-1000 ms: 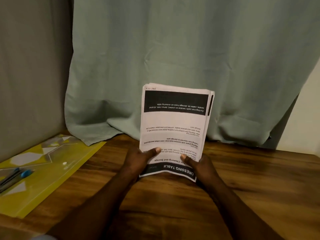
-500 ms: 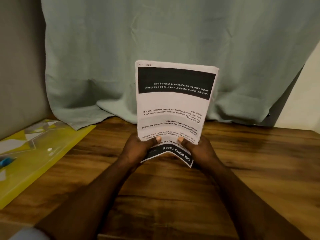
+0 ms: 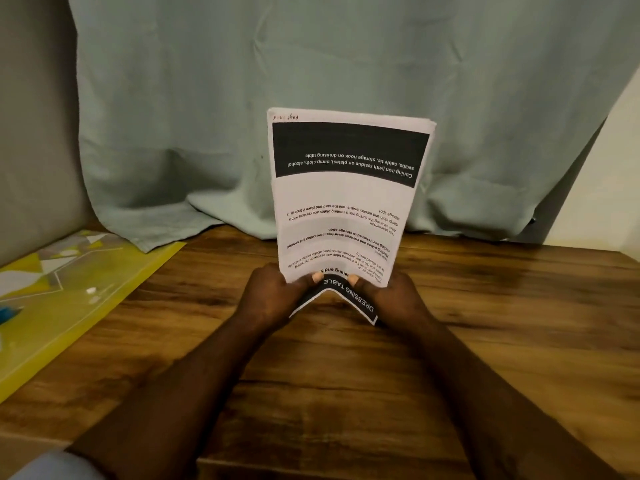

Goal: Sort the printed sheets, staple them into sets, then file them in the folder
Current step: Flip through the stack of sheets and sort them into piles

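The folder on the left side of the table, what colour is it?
Yellow, with white and grey geometric shapes; the folder shows in the head view.

One view only: wide-angle cam on the person's head, facing forward and tilted down, so both forearms (image 3: 207, 375) enter from the bottom edge and meet near frame centre. Close range: left hand (image 3: 273, 296) and right hand (image 3: 398, 296) sit near the lens, gripping the stack of sheets (image 3: 346, 202) upright dead centre, print upside down to the camera. Wooden table (image 3: 519, 323) fills the lower half, curtain (image 3: 346, 64) straight ahead fills the upper half, grey wall (image 3: 27, 133) at far left, pale wall (image 3: 616, 168) at far right, yellow folder (image 3: 104, 278) cut off by the left edge.
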